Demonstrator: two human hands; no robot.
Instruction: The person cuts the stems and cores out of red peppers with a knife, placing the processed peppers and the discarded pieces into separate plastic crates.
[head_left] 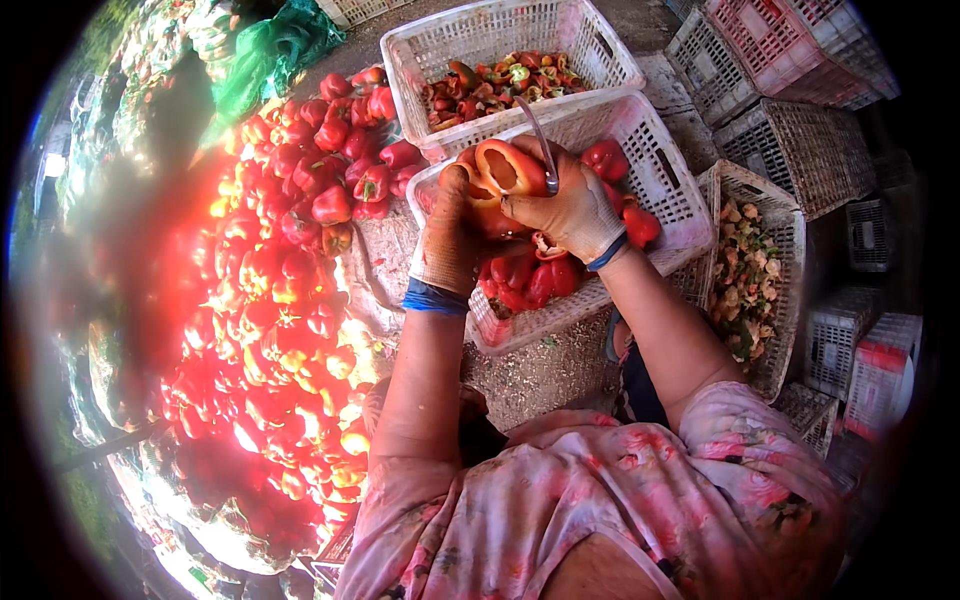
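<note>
My left hand (447, 240), in a stained work glove with a blue band at the wrist, is closed around a red bell pepper (482, 212). The pepper is opened up, with its pale orange inside and a hollow showing. My right hand (582, 208), gloved the same way, grips the pepper's other side. A thin curved metal tool (543, 140) rises from between the right fingers; its working end cannot be made out. Both hands are above a white plastic crate (672, 225) that contains red pepper pieces (530, 283).
A heap of whole red bell peppers (270, 260) covers the ground at left, partly washed out by glare. Beyond the near crate stands another white crate (440, 45) of pepper scraps. At right, a crate (790, 290) holds pale cores. Stacked crates (815, 155) stand behind it.
</note>
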